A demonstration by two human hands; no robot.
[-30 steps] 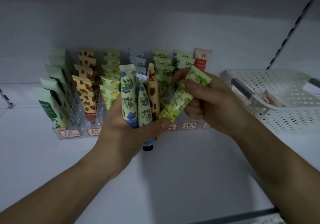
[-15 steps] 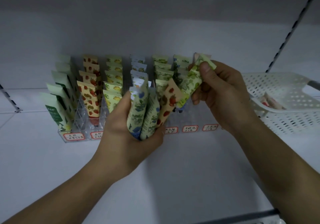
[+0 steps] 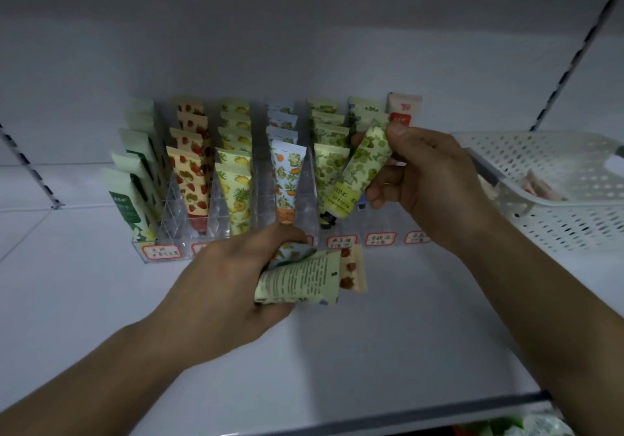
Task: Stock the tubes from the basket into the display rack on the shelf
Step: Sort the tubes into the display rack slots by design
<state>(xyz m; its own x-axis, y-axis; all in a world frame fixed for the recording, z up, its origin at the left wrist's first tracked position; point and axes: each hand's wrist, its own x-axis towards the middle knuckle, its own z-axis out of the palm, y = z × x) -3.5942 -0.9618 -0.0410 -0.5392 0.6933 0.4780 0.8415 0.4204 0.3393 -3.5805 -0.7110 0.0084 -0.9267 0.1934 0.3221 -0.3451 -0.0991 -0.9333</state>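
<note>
A clear display rack (image 3: pixel 381 229) stands at the back of the white shelf, its lanes filled with printed tubes. My right hand (image 3: pixel 429 179) pinches a green-fruit tube (image 3: pixel 363 169) by its flat end, cap downward, over the green-fruit lane (image 3: pixel 329 138). My left hand (image 3: pixel 229 287) sits lower, in front of the rack, and grips a bunch of tubes (image 3: pixel 310 275) lying sideways, among them a strawberry one. The white perforated basket (image 3: pixel 557 229) stands at the right with a few tubes (image 3: pixel 540 184) inside.
Red-edged price labels (image 3: pixel 341 241) line the rack's front edge. Slotted shelf uprights (image 3: pixel 570 64) run up the back wall at right and left. The shelf's front lip (image 3: pixel 405 412) crosses the bottom, with packaged goods below it.
My left hand dropped from in front of the rack to below it, turning its bunch of tubes sideways. My right hand carried the green-fruit tube toward the green-fruit lane, cap down.
</note>
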